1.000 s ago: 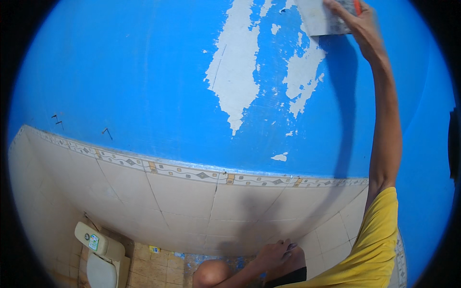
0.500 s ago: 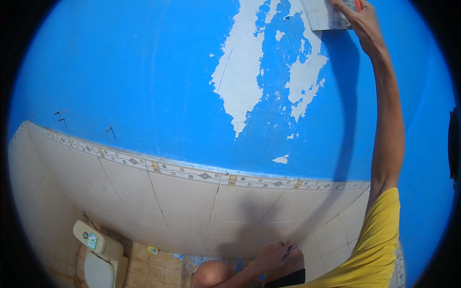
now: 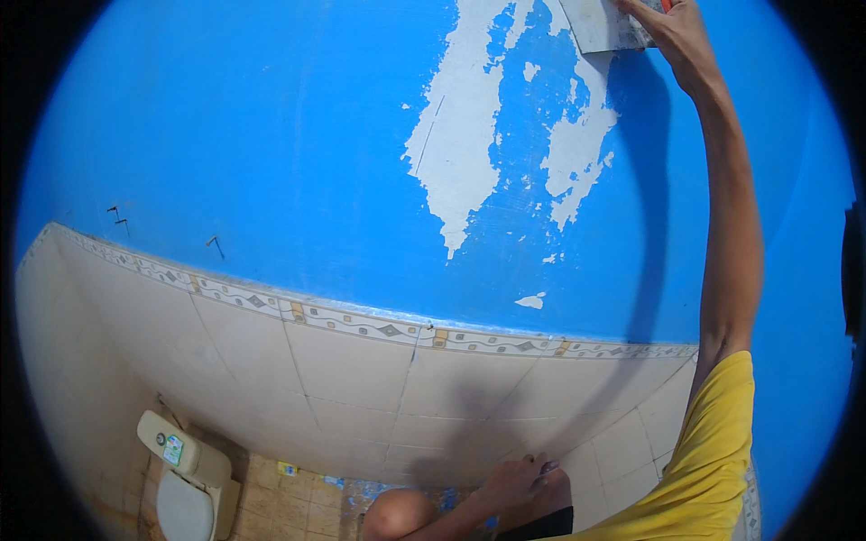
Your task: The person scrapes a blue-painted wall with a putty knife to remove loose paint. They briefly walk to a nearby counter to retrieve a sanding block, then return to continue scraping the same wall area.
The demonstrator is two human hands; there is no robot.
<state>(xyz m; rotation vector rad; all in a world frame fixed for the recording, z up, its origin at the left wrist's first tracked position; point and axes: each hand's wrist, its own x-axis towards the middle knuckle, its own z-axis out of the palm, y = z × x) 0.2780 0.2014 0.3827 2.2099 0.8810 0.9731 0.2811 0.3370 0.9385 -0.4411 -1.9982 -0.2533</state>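
Scraper (image 3: 603, 29) has shifted slightly upward along the blue wall (image 3: 343, 162); it is at upper right, beside the peeled patch (image 3: 574, 146). Right hand (image 3: 681, 41): fingers closed around it, one extended along the blade. Left hand (image 3: 516, 478): at the right knee (image 3: 557, 496), fingers curled; contents cannot be determined.

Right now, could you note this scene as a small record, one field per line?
Right hand: raised high, gripping a flat scraper
Left hand: low, by a bent knee; whether it holds anything is unclear
Upper area: blue wall with pale patches
Lower area: beige tiles under a patterned border
Lower left: toilet
Clothing: yellow sleeve
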